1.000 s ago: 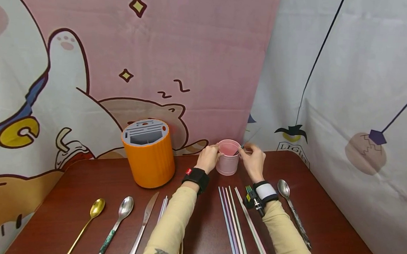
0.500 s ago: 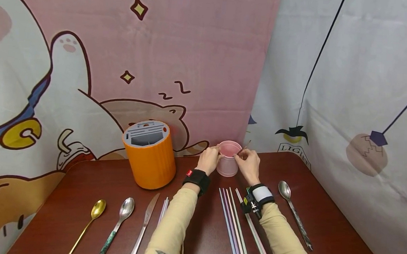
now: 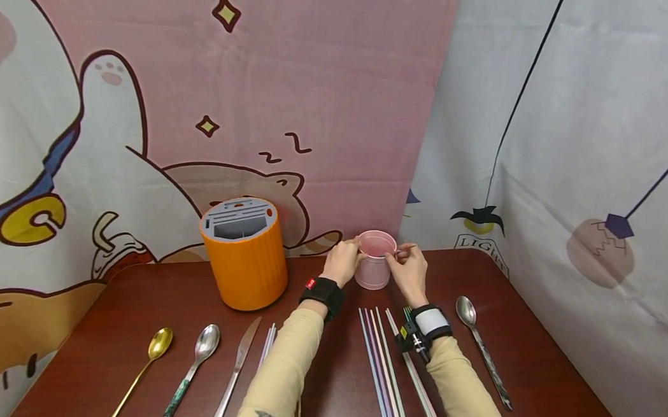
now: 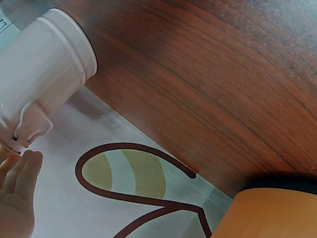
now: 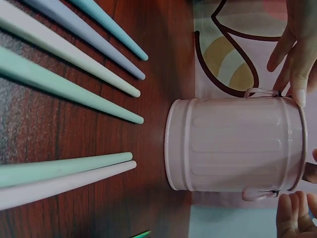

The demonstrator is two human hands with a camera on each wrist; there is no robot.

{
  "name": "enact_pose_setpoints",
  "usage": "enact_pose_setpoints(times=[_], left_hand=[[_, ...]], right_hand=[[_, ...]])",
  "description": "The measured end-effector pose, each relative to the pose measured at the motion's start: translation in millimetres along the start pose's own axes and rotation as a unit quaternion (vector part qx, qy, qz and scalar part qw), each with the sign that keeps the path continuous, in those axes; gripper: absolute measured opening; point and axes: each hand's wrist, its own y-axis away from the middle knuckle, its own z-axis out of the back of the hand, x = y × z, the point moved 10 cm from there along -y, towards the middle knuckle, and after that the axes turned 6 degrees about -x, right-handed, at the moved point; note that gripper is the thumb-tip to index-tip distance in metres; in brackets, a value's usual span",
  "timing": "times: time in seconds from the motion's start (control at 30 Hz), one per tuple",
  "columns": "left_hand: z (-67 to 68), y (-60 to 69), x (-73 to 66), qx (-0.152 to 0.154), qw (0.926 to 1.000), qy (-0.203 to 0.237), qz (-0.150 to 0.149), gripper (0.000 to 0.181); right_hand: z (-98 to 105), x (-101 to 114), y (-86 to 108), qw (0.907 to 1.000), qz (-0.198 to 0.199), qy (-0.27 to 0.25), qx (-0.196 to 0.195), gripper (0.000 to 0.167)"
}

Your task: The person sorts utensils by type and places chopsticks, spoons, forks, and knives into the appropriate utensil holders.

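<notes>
Orange holder [image 3: 245, 270] stands left of the left hand [image 3: 342, 261], which holds the rim of the pink bucket [image 3: 372, 274] between both hands; whether the right hand [image 3: 411, 272] grips anything, I cannot tell. Right of it lies a spoon [image 3: 467, 310].

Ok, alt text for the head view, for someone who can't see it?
A person's left hand and right hand are at opposite sides of an upright pink pail near the far edge of a dark table. An orange holder stands to the left; spoons, a knife and chopsticks lie nearer the camera.
</notes>
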Motion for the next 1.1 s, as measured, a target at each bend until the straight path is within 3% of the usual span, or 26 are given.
enact_pose_setpoints(times=[0.27, 0.5, 0.63, 0.87, 0.97, 1.1], left_hand=[[0.6, 1.7, -0.3, -0.006, 1.0, -0.001, -0.004, 0.018], [-0.6, 1.4, 0.3, -0.008, 1.0, 0.004, -0.005, 0.019], [-3.1, 1.3, 3.9, 0.005, 0.9999, 0.016, 0.003, 0.024], [1.5, 1.0, 15.0, 0.017, 0.9957, 0.085, 0.033, 0.038], [9.4, 2.0, 21.6, 0.021, 0.9929, 0.104, 0.054, 0.037], [29.7, 6.1, 29.2, 0.009, 0.9909, 0.111, 0.075, 0.032]], right_hand=[[7, -5, 15.6, 0.9968, -0.051, 0.043, 0.043, 0.039], [16, 3, 29.8, 0.9922, -0.061, 0.078, 0.076, 0.034], [18, 15, 39.5, 0.9891, -0.044, 0.09, 0.109, 0.031], [17, 43, 55.3, 0.9861, 0.0, 0.07, 0.151, 0.023], [17, 50, 61.3, 0.9853, 0.012, 0.055, 0.161, 0.021], [20, 55, 67.6, 0.9859, 0.03, 0.043, 0.159, 0.019]])
